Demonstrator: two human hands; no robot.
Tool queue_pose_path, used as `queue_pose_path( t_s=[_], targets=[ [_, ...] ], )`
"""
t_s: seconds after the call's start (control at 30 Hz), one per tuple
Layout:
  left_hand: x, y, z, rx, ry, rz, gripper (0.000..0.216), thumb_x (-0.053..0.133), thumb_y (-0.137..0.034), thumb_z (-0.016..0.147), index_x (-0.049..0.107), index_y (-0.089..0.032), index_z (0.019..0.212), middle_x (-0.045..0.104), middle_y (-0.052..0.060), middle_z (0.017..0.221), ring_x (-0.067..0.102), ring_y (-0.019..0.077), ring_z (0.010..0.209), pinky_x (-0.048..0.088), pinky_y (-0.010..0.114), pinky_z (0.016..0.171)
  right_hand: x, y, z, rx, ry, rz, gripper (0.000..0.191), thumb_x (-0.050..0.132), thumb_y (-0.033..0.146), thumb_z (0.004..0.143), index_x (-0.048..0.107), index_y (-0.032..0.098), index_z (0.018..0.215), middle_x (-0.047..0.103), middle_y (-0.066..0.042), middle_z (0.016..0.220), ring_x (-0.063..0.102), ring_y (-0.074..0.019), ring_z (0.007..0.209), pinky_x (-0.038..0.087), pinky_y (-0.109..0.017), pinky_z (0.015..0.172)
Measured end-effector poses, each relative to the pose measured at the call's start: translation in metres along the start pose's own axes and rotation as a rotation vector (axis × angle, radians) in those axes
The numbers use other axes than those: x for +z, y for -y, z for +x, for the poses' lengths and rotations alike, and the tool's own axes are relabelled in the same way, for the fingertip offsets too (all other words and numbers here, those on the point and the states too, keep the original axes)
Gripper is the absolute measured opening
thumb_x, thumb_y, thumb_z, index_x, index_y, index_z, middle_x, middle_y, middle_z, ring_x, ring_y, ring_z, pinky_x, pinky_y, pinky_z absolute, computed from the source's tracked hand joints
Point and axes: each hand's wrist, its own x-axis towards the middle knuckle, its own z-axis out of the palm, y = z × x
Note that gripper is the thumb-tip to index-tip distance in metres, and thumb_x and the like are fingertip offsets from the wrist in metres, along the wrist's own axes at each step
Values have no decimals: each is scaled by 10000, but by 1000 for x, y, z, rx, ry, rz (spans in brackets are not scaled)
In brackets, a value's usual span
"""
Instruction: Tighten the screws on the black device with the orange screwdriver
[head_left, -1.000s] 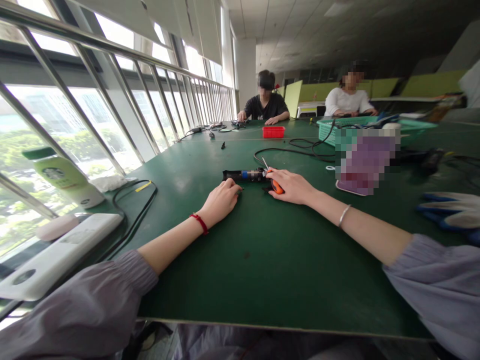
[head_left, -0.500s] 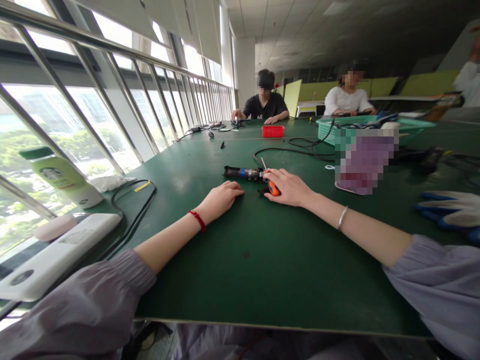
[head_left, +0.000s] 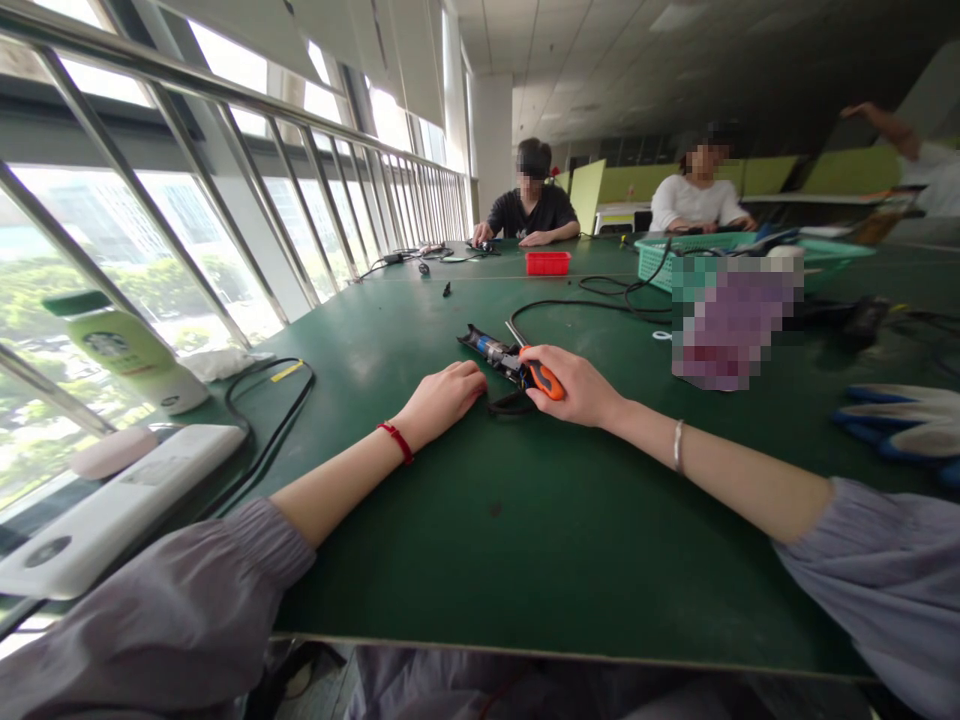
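Note:
My right hand (head_left: 574,385) is closed around a screwdriver (head_left: 546,380) with an orange and black handle, its metal shaft pointing away and to the left. Beside that shaft, partly under my right fingers, a black tube-shaped device (head_left: 491,348) with a blue band and exposed inner parts lies aslant on the table. A dark piece (head_left: 510,405), perhaps part of the device or its casing, is just below it. My left hand (head_left: 442,395) rests on the table left of the device, fingers curled in; whatever they may hold is hidden.
A black cable (head_left: 570,303) runs from the device toward a green basket (head_left: 652,262). A red tray (head_left: 547,264) stands farther back. Gloves (head_left: 900,420) lie at right; a bottle (head_left: 124,350) and a white case (head_left: 127,505) are at left. Other people sit across the table.
The device has turned aslant, its right end now closer to me. My right hand has shifted slightly nearer with the screwdriver, whose handle shows more. My left hand has barely moved.

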Motion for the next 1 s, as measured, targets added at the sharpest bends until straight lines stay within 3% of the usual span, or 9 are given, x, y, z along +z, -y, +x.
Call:
queue_pose_path(
  t_s=[0.13, 0.3, 0.53, 0.7, 1.0],
  targets=[
    [-2, -1, -1, 9, 17, -37, 164, 416, -164, 886, 577, -186, 907, 616, 43, 907, 560, 171, 849, 454, 248, 661, 2, 8, -1, 20, -16, 100, 373, 549, 241, 758, 452, 197, 1116, 609, -73, 1035, 592, -202, 842, 476, -324, 763],
    [-2, 0, -2, 10, -21, -126, 141, 467, -113, 822, 578, -186, 869, 616, 24, 883, 572, 162, 818, 443, 243, 655, 5, 14, -2, -18, -2, 29, 379, 570, 253, 741, 467, 197, 1102, 609, -84, 1042, 584, -220, 890, 465, -331, 771],
    [7, 1, 9, -80, -273, -355, 145, 485, -155, 836, 621, -187, 873, 608, 22, 916, 598, 124, 772, 477, 223, 695, 6, 16, -1, 18, 29, -38, 374, 544, 244, 751, 470, 200, 1115, 594, -80, 1017, 575, -209, 842, 458, -310, 706],
    [12, 2, 20, -113, -428, -328, 161, 492, -185, 855, 644, -192, 909, 630, 32, 961, 616, 133, 836, 491, 232, 748, 5, 16, -1, 18, 38, -56, 371, 533, 258, 765, 455, 212, 1125, 590, -77, 1027, 569, -208, 843, 463, -312, 705],
    [14, 0, 24, -113, -367, -140, 161, 450, -214, 901, 592, -198, 973, 642, 17, 907, 612, 128, 815, 449, 201, 650, 6, 16, 0, -16, 55, -82, 363, 532, 258, 766, 457, 202, 1116, 583, -86, 1050, 556, -220, 914, 480, -319, 716]
  ],
)
